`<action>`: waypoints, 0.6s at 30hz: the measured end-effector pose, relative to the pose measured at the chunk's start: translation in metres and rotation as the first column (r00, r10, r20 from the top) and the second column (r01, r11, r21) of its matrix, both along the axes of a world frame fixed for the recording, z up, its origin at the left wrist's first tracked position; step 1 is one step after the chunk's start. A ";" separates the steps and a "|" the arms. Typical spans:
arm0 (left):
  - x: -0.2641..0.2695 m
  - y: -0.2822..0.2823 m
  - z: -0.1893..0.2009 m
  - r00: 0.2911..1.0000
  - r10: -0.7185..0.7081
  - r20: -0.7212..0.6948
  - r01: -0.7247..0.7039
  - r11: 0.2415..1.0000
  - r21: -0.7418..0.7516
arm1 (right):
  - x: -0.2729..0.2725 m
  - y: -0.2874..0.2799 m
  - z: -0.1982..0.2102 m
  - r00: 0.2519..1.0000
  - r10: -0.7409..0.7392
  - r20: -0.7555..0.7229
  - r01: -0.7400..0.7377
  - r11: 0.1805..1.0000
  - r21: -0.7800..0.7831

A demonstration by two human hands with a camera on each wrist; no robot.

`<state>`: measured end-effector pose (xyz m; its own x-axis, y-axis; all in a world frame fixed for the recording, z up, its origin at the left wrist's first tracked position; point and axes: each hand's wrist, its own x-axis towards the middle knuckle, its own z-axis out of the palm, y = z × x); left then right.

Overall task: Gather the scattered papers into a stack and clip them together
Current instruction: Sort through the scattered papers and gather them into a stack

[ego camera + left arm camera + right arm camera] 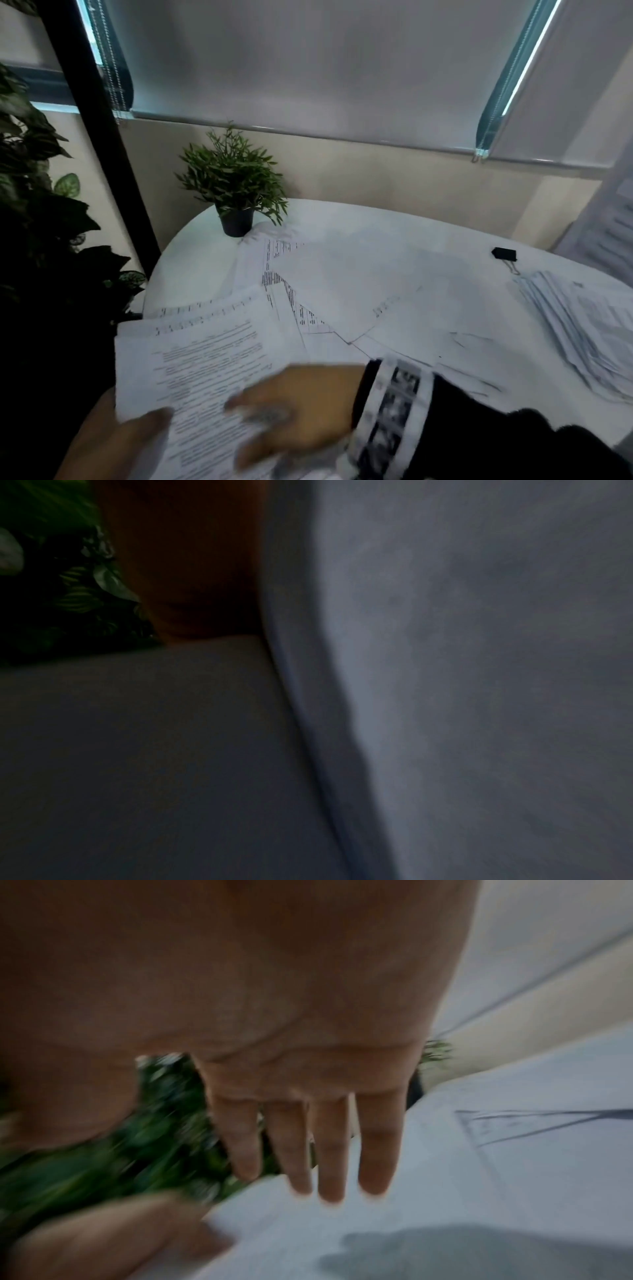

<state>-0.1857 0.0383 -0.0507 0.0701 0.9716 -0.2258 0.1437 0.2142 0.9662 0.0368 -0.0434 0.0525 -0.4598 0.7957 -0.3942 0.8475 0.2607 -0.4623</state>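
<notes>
Gathering under way, roughly midway by the look of it. Left hand (137,435) nearest, thumb on top of a held bundle of papers (205,359), gripping its near-left corner; fingers underneath not visible, left wrist view too dark to confirm. Right hand (294,401) flat on the same bundle, fingers (329,1150) straight and spread, pressing or squaring, holding nothing. Motion blur on both hands. Bundle edges still fanned, not yet flush.

Just beyond the hands: loose sheets (308,294) overlapping at odd angles on the white tabletop (191,267), not yet collected. Further right of the right hand: second fanned pile (582,335), edges splayed, well apart from the held bundle. Beyond that pile, touching or just beside its far edge: black binder clip (504,254), lying untouched. Far left beyond the hands: small potted plant (236,192), near the farthest sheet.

Left to do, judging from layout: pick up loose sheets, merge the right-hand pile, square the edges, fetch and apply clip.
</notes>
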 end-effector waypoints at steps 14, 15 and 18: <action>0.000 -0.010 0.006 0.993 -0.052 0.110 0.055 0.998 -0.021 | 0.087 0.043 -0.012 0.674 -0.709 0.210 0.570 0.679 0.464; 0.002 -0.010 0.005 0.994 -0.026 0.110 0.028 0.999 -0.024 | 0.082 0.039 -0.002 0.680 -0.729 -0.079 0.680 0.586 0.441; 0.003 -0.011 0.003 0.992 0.067 0.104 -0.070 0.997 0.026 | 0.063 0.022 0.022 0.280 -0.517 -0.809 0.845 0.532 -0.047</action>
